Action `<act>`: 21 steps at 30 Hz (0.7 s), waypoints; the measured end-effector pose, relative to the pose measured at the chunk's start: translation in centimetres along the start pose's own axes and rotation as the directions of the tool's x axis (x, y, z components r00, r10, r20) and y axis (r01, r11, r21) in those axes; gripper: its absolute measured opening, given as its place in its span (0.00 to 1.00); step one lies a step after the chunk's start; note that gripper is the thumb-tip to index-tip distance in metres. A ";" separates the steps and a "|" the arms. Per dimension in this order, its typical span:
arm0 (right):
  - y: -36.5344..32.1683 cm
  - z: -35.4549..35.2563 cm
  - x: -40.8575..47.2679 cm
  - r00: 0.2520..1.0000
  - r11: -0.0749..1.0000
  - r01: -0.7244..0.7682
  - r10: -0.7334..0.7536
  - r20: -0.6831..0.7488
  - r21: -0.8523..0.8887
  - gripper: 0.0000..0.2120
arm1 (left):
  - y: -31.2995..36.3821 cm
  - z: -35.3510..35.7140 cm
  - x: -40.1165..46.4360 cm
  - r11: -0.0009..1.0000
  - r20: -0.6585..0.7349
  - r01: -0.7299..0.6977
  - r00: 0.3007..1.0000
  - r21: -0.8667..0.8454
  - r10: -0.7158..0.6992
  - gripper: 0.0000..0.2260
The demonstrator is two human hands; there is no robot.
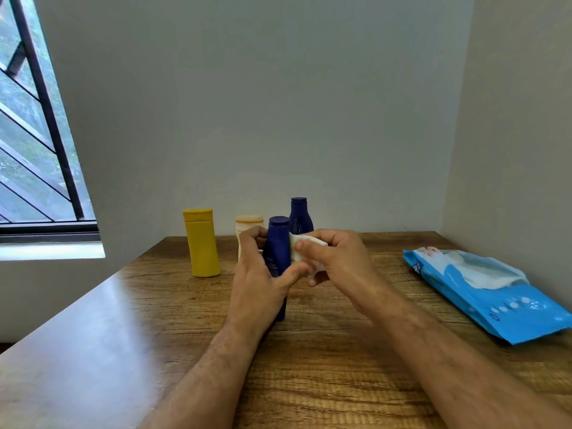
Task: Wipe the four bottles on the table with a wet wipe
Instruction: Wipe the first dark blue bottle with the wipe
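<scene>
A wooden bench (154,320) fills the near view. A blue wipe pack (486,292) lies at its right edge, open. A yellow bottle (201,243) stands far left, a cream bottle (247,226) beside it, a blue bottle (299,215) farthest. Nearer, the left hand (260,280) wraps a second blue bottle (277,239) — grip closed round its body. The right hand (337,258) pinches a white wipe (305,246) against that bottle's right side.
</scene>
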State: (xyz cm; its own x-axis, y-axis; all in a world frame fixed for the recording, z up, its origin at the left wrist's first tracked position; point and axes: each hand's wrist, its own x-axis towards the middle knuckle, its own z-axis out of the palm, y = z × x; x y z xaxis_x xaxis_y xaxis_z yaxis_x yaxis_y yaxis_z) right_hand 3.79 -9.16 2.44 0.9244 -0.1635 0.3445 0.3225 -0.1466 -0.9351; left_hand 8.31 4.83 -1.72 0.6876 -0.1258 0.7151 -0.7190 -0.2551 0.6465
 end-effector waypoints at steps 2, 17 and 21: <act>0.1 0.1 0.0 0.999 0.999 0.026 -0.026 -0.018 -0.030 0.07 | 0.1 -0.2 0.0 0.999 -0.029 -0.030 0.999 0.045 0.031 0.37; 0.1 0.1 0.0 0.963 0.972 0.187 -0.210 -0.171 -0.141 0.08 | 0.4 0.1 0.0 0.994 -0.031 -0.037 0.999 0.106 0.041 0.39; -0.2 0.1 -0.2 0.966 0.967 0.210 -0.228 -0.125 -0.148 0.05 | 0.4 0.0 -0.1 1.000 0.024 -0.013 1.000 0.001 0.013 0.39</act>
State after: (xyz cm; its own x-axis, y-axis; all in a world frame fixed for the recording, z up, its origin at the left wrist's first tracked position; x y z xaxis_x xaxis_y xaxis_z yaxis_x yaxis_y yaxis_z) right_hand 3.53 -9.02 2.52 0.7936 -0.2459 0.5566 0.4754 -0.3203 -0.8194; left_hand 7.97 4.71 -1.48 0.6802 -0.1526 0.7170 -0.7280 -0.2545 0.6365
